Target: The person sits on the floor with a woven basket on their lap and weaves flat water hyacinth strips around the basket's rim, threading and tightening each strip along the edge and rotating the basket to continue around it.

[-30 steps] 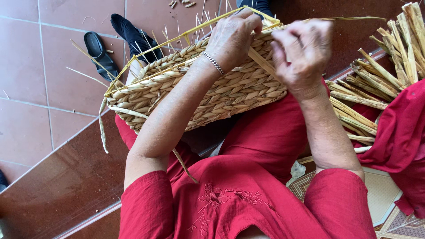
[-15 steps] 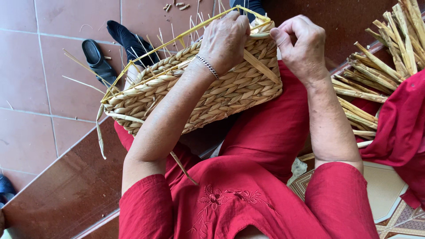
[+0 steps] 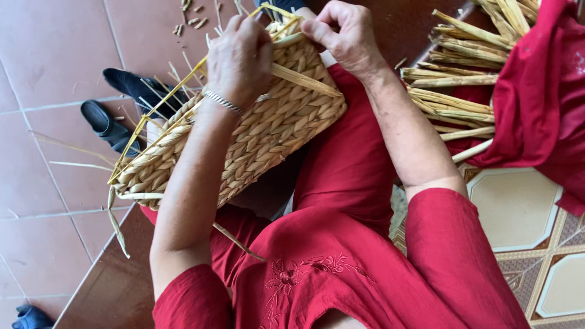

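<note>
Both hands (image 3: 241, 58) (image 3: 342, 35) pinch woven basket's (image 3: 268, 134) top rim

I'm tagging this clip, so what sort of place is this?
Probably a home floor or porch used for weaving: red floor tiles, sandals left nearby, and a reed bundle beside the half-woven basket.

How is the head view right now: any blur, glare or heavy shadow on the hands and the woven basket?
Head view: soft, even daylight with no hard shadows; the left hand, right hand and woven basket are sharp, weave strands distinct. Mild sheen on the dark glossy step, no glare on the work. The basket's far rim nears the top frame edge.
</note>
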